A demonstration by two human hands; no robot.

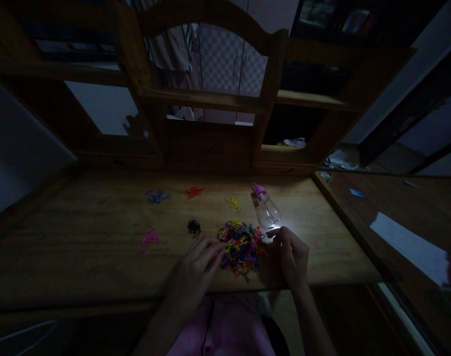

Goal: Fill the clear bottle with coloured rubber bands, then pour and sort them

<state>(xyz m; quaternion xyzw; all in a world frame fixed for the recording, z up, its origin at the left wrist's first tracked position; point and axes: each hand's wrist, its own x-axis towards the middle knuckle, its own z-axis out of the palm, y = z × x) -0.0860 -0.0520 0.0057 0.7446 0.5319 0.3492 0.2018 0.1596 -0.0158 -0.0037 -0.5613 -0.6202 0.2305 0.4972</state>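
Observation:
A tangled heap of small multicoloured rubber bands [242, 249] lies on the wooden desk [110, 217] between my two hands. My left hand [199, 259] is at the heap's left edge, thumb and fingertips close together; anything between them is too dim to make out. On the heap's right side, my right hand [294, 252] has its fingers curled and its tips drawn together beside the bands; what they pinch cannot be seen. Sorted bands lie apart: blue [157, 197], red [194, 192], yellow [234, 203], black [194, 227] and pink [150, 238].
A clear bulb-shaped bottle [270, 210] with a pink cap lies just beyond my right hand. Wooden shelving [210, 101] rises along the desk's back. To the right, a lower surface holds a white paper [411, 247] and a small blue packet [356, 193].

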